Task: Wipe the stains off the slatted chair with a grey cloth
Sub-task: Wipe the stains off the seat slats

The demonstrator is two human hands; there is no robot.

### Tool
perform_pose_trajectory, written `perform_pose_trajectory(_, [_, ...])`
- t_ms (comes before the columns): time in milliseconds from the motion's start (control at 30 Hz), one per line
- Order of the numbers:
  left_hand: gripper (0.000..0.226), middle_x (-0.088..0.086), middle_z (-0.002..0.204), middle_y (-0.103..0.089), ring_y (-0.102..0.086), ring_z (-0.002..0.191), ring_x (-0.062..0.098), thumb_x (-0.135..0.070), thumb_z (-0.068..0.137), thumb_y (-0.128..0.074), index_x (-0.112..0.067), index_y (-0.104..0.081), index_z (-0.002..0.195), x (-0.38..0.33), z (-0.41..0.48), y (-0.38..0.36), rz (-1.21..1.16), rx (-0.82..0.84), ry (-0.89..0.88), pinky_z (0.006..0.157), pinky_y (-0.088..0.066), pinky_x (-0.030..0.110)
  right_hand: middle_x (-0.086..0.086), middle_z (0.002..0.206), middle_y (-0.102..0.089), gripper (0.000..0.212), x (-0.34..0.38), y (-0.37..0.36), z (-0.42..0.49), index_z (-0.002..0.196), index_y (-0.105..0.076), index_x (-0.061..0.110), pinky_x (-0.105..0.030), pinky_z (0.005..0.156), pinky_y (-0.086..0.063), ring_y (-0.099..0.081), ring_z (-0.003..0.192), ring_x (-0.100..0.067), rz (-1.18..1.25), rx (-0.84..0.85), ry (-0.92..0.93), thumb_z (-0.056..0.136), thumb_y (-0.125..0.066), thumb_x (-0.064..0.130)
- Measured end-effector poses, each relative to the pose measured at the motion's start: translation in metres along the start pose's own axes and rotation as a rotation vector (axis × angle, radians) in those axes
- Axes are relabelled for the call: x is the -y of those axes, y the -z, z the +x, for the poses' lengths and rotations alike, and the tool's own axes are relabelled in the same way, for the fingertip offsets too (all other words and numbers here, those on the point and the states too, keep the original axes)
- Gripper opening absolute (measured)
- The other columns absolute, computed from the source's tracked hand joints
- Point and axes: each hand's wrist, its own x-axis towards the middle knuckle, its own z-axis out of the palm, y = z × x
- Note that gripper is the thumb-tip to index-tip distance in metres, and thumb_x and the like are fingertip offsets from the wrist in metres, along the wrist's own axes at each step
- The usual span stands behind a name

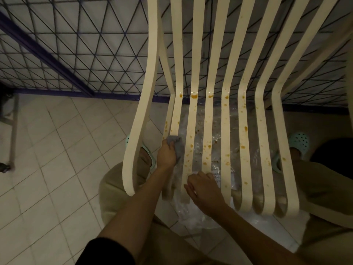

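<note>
A cream slatted chair fills the middle of the head view, its seat slats dotted with orange stains. My left hand grips a grey cloth and presses it on the leftmost seat slat, about halfway along. My right hand rests on the front ends of the middle-left slats, fingers curled over their edge. The slats to the right carry several orange spots.
A clear plastic sheet lies on the tiled floor under the chair. A dark metal lattice gate stands behind it. My feet in pale green clogs flank the seat. A metal frame leg stands at the far left.
</note>
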Motion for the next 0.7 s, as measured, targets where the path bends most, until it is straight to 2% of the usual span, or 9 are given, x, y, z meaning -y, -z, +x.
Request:
perform_pose_trajectory(100, [0.037,0.019,0.115,-0.061,-0.059,0.104,0.035,-0.034,0.104,-0.033,-0.005,-0.049,0.120,0.003,-0.002,-0.006,-0.011,0.028,0.015,0.090,-0.049,0.045,0.007,0.074,-0.051,0.019,-0.003,0.001,0.000,0.080,-0.050,0.025,-0.032,0.073,-0.042,-0.039,0.070,-0.009,-0.003,0.006,-0.003,0.096,-0.049,0.034])
perform_pose_trajectory(267, [0.034,0.012,0.107,-0.061,-0.060,0.099,0.029,-0.039,0.103,-0.033,-0.010,-0.049,0.113,0.017,-0.026,-0.008,-0.052,0.042,0.032,0.087,-0.051,0.042,0.010,0.072,-0.041,0.020,-0.004,0.008,0.003,0.077,-0.049,0.024,-0.032,0.073,-0.040,-0.036,0.069,-0.009,0.026,0.020,-0.026,0.095,-0.053,0.031])
perform_pose_trajectory(333, [0.033,0.009,0.099,-0.061,-0.060,0.093,0.026,-0.038,0.103,-0.033,-0.010,-0.050,0.110,0.027,-0.043,-0.008,-0.036,0.034,0.013,0.078,-0.050,0.036,0.011,0.073,-0.038,0.021,-0.003,0.012,0.002,0.076,-0.047,0.024,-0.032,0.073,-0.039,-0.035,0.070,-0.009,0.047,0.026,-0.031,0.095,-0.054,0.030])
perform_pose_trajectory(400, [0.031,0.007,0.089,-0.059,-0.060,0.084,0.024,-0.033,0.103,-0.034,-0.007,-0.051,0.108,0.035,-0.063,-0.005,-0.017,0.011,-0.006,0.066,-0.043,0.030,0.011,0.072,-0.038,0.022,-0.002,0.015,0.003,0.075,-0.045,0.025,-0.031,0.073,-0.037,-0.035,0.070,-0.009,0.047,0.026,-0.034,0.095,-0.054,0.029])
perform_pose_trajectory(467, [0.029,0.004,0.084,-0.055,-0.057,0.079,0.021,-0.028,0.103,-0.036,-0.004,-0.051,0.106,0.041,-0.079,-0.003,0.013,-0.027,-0.019,0.064,-0.036,0.027,0.011,0.071,-0.038,0.024,0.001,0.016,0.002,0.074,-0.043,0.026,-0.030,0.073,-0.037,-0.035,0.069,-0.010,0.046,0.026,-0.035,0.094,-0.055,0.029])
perform_pose_trajectory(600, [0.026,0.008,0.085,-0.056,-0.058,0.081,0.025,-0.026,0.103,-0.037,-0.003,-0.051,0.105,0.037,-0.085,0.003,0.042,-0.079,-0.013,0.065,-0.034,0.027,0.011,0.070,-0.040,0.021,0.006,0.019,0.002,0.074,-0.046,0.026,-0.031,0.073,-0.040,-0.037,0.068,-0.009,0.036,0.028,-0.032,0.093,-0.055,0.029])
perform_pose_trajectory(700, [0.026,0.011,0.092,-0.060,-0.057,0.082,0.023,-0.029,0.103,-0.038,-0.006,-0.049,0.110,0.029,-0.074,0.007,0.055,-0.065,-0.028,0.065,-0.036,0.029,0.007,0.066,-0.044,0.025,0.009,0.026,0.012,0.071,-0.045,0.024,-0.035,0.078,-0.041,-0.044,0.066,-0.015,0.054,0.110,-0.050,0.093,-0.053,0.029])
